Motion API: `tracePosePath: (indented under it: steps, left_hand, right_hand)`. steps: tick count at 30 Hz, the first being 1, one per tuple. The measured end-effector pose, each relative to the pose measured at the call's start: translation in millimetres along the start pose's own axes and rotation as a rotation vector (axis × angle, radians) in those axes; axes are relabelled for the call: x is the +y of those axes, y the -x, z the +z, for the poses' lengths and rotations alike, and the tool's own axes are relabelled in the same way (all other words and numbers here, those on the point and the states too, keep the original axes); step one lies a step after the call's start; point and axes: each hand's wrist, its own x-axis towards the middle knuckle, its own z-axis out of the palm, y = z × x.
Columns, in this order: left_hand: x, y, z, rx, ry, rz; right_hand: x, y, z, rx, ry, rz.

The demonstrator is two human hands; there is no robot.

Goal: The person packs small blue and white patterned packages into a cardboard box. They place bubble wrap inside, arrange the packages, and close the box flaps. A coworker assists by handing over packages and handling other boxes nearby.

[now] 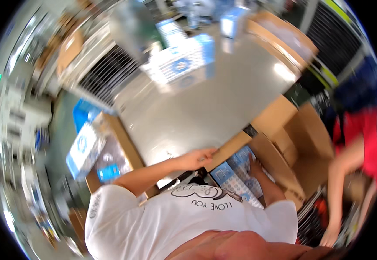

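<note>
**Cardboard flap being pinched back, packs lying just under the other hand**

Cardboard everywhere at the centre-right: looking down into an open cardboard box, with blue-and-white packs lying in rows in its near part. Holding the cardboard flap with the left hand, the grip pressed together on the flap's near edge, thumb on top as far as can be seen. Reaching into the box with the right hand, resting on or just above the packs; not possible to tell whether this grip is spread or closing on a pack, because the fingers are blurred and partly hidden behind the box wall.

Judging the key relation: packs lying directly below and slightly left of the right hand, touching or nearly touching it, with their long sides running from lower left to upper right, along the flap. Right hand clearly nearer to them; left hand apart from them, on the other side of the flap.

Seeing around: a grey floor beyond the box, one more blue-and-white carton well apart on the left, a blurred stack of similar cartons far ahead. Also noticing another person in a red top at the right edge, reaching down beside the box.
</note>
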Motion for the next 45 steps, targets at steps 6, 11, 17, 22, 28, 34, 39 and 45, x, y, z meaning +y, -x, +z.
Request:
tracePosePath:
  steps: [6,11,17,22,28,34,39,45]
  left_hand:
    - [-97.6,191.1,-51.2,1.351,-0.114,-0.478]
    - [-244.5,275.2,23.5,1.318,-0.537,-1.118]
    - [-245.0,240.2,22.0,0.995,-0.254,-0.954]
    - [-299.9,278.6,48.8,1.156,-0.064,-0.89]
    - [-269.7,193.2,-15.2,0.959,-0.212,-0.681]
    - [-213.1,136.5,-70.8,0.842,-0.362,-0.584]
    - [-180.2,119.7,-99.0,0.778,-0.436,-0.615]
    - [-140.4,120.9,-130.8,0.766,-0.446,-0.67]
  right_hand:
    - [-118.6,-55.2,-193.2,-0.715,-0.617,-0.444]
    - [-343.3,-81.2,-241.4,-0.286,-0.612,-0.883]
    - [-516.0,-133.7,-149.4,0.294,-0.505,-1.183]
    - [-507.0,-110.2,-81.0,0.541,0.014,-1.35]
    - [-409.8,-57.7,-99.8,0.491,-0.086,-1.267]
    - [-318.2,-65.9,-133.6,0.232,-1.017,-0.706]
    - [-222.9,-9.7,-153.4,0.074,-1.347,-0.435]
    - [-139.5,46.6,-150.2,0.124,-1.56,-0.181]
